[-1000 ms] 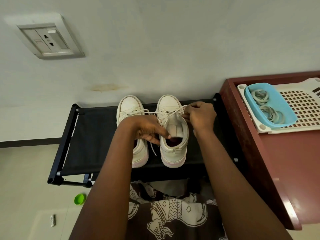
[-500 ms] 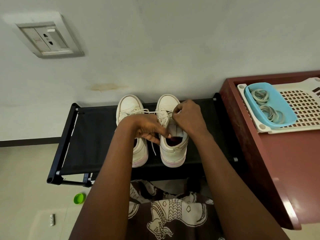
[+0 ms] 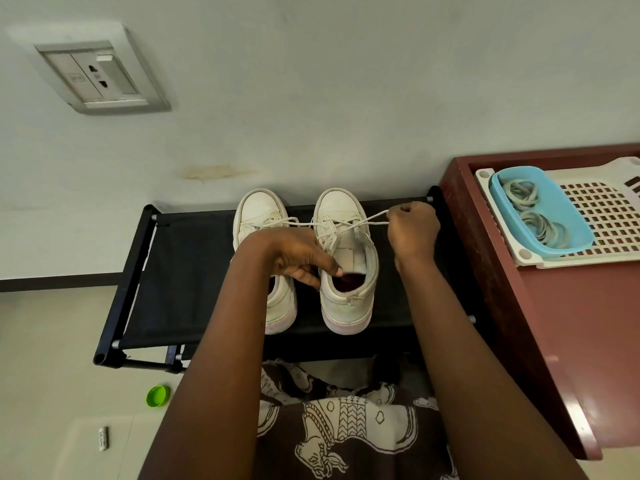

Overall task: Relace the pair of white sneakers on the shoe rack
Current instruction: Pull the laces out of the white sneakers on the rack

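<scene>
Two white sneakers stand side by side on the black shoe rack (image 3: pixel 180 271), toes toward the wall. My left hand (image 3: pixel 298 254) grips the tongue and collar edge of the right sneaker (image 3: pixel 346 299) and covers part of the left sneaker (image 3: pixel 259 216). My right hand (image 3: pixel 412 230) is to the right of the right sneaker and pinches a white lace (image 3: pixel 367 221), stretched taut from the eyelets out to the right. Another lace strand runs left across to the left sneaker.
A dark red table (image 3: pixel 571 341) stands right of the rack with a white perforated tray (image 3: pixel 609 216) and a blue tub (image 3: pixel 543 216) of rubber bands. A wall socket (image 3: pixel 93 77) is up left. A green cap (image 3: pixel 157 396) lies on the floor.
My right hand went from the right sneaker's eyelets out to the right, drawing the lace taut. My left hand stayed on the sneaker's tongue.
</scene>
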Available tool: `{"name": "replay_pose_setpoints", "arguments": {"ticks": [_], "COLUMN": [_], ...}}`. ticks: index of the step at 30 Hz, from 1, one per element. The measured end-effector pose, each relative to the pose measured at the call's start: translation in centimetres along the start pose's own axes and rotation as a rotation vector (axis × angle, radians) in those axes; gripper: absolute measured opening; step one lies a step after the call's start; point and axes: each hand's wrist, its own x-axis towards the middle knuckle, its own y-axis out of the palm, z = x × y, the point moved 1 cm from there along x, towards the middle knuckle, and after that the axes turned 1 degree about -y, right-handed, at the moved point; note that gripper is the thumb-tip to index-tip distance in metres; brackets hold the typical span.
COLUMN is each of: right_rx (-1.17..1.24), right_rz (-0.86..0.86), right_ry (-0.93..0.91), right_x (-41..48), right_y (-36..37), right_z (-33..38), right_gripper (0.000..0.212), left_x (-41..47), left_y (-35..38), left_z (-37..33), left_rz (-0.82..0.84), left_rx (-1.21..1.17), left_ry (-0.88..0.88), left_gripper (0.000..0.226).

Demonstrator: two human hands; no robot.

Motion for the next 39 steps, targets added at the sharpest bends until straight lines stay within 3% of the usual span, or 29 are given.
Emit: {"name": "replay_pose_setpoints", "arguments": {"ticks": [4,8,16,23,28,31,34,39], "right_rx": [-0.263,-0.476,-0.605,-0.336,-0.33,-0.354,-0.405,-0.368], "right_rz": [0.046,0.265,0.298,0.154,-0.041,-0.063,0.036,0.35], "right_ry": [-0.174,-0.348,-0.389,-0.269,-0.169,-0.095,-0.154,-0.304], "right_x": [-0.3,-1.6,-1.9,-0.6,0.4,0.4,-0.1,-1.5], "right_y": [0.2,1.3,2.1,1.0,-0.1,-0.6,-0.7,1.1], "right_z": [0.1,1.3,1.1,0.6,-0.4,-0.5,0.0,1.3], "right_gripper": [0.024,0.028,0.03,0.021,0.024,0.022,0.024,0.027], "left_x": [-0.1,-0.1,0.1,0.1,0.2,0.2,0.2,0.1], "left_y": [0.1,0.1,0.1,0.0,-0.2,-0.2,-0.2,0.0], "left_z": [-0.1,-0.1,-0.1,0.0,0.1,0.1,0.0,0.0], "left_rz": [-0.002,-0.01,-0.02,-0.016,-0.011,-0.009,-0.006,-0.023], "left_rx": [-0.005,0.002,0.005,-0.003,-0.008,-0.005,-0.007,-0.006], "left_ry": [0.001,-0.001,0.0,0.0,-0.011,-0.016,-0.012,0.0], "left_gripper": [0.013,0.014,0.012,0.01,0.009,0.008,0.009,0.01]}}
